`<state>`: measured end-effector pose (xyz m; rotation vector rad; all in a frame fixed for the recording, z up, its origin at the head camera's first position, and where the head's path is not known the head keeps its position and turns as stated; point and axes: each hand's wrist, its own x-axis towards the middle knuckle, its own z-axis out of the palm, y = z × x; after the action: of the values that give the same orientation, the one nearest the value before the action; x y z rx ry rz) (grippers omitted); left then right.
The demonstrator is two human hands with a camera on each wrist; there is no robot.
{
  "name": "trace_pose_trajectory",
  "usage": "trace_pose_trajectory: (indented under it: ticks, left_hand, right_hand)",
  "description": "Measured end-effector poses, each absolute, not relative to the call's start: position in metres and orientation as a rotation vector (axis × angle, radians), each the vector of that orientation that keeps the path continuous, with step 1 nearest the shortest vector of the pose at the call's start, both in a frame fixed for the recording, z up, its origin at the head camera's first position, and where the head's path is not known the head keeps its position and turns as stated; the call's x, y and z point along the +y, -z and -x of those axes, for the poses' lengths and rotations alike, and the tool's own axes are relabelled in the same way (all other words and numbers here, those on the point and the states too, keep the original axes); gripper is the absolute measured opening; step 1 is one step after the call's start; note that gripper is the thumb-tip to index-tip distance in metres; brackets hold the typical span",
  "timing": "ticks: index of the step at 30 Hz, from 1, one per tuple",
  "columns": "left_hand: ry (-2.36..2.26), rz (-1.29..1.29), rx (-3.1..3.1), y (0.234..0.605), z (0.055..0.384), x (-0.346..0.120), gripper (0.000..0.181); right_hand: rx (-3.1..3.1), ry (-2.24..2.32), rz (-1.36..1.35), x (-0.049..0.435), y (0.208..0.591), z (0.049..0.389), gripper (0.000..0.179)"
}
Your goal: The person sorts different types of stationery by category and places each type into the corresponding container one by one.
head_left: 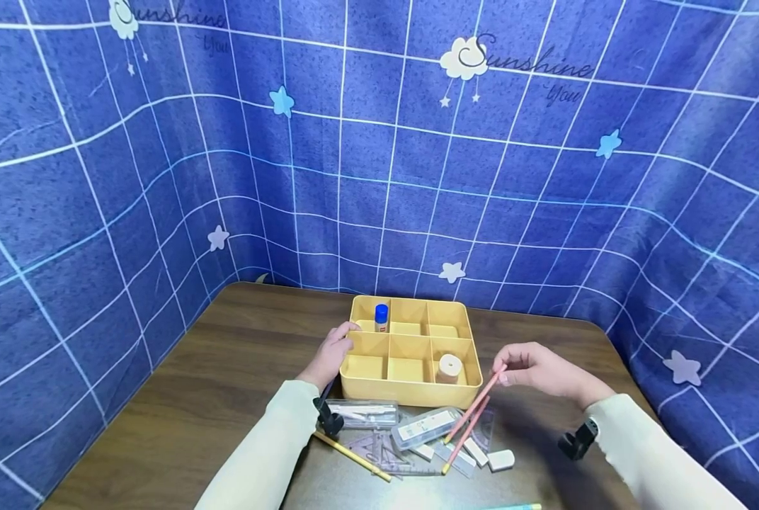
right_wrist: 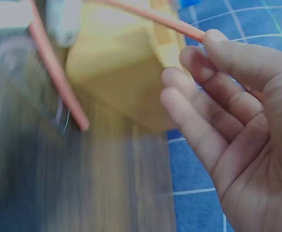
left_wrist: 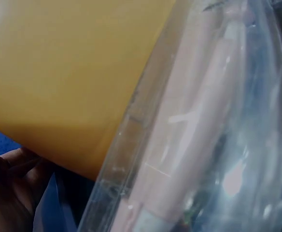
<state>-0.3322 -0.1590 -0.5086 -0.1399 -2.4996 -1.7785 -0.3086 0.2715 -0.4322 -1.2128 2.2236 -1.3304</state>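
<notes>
**Fingers pinch a pink pencil just right of the yellow box**

The right hand grasps the pencil near its upper end, between thumb and forefinger, just outside the box's right wall. The left hand touches the box's left rim; whether its fingers grip there or merely rest cannot be told.

The relation that seems to matter most is between the pencil's long axis and the box. From the right fingers, the pencil slants down and leftward across the box's near right corner, its yellowish lower end toward the clutter in front, so it points away from the compartments rather than along them. The right hand is the nearer one to that corner, where the front right compartment holds a cream cylinder. A blue-capped glue stick stands in the back left compartment.

In front of the box, a second pencil, similarly pink, lies beside the held one. The right wrist view shows a gap between that pencil and the hand, and the remaining fingers loosely bent, off the held pencil; the head view makes neither so plain. The left wrist view shows pale pink sticks inside a clear case just before the box's front wall, where the head view gives mostly glare. Only the head view shows the whole compartment layout.
</notes>
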Motion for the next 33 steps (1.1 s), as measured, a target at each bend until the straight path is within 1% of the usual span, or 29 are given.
trace_pose_trajectory:
  ticks: [6,9,15,18,26,33]
  left_hand:
    - [1.782,0.150,-2.494,0.508,0.330,-0.160,0.030]
    - [1.769,0.147,-2.499,0.509,0.330,-0.160,0.030]
    - [1.775,0.153,-2.488,0.508,0.330,-0.160,0.031]
    - [1.786,0.173,-2.476,0.508,0.331,-0.160,0.031]
    - [1.778,0.169,-2.476,0.513,0.334,-0.162,0.030]
    - [1.812,0.159,-2.465,0.515,0.333,-0.162,0.030]
  right_hand:
    - [1.903,1.713,0.928,0.263,0.424,0.308,0.013]
    - [1.808,1.845,0.856,0.259,0.421,0.308,0.015]
    - [1.668,2.064,0.867,0.247,0.411,0.311,0.023]
    - [1.627,2.161,0.876,0.237,0.403,0.313,0.024]
    - [1.596,2.386,0.837,0.200,0.388,0.316,0.020]
    - [1.606,2.566,0.748,0.164,0.387,0.320,0.015]
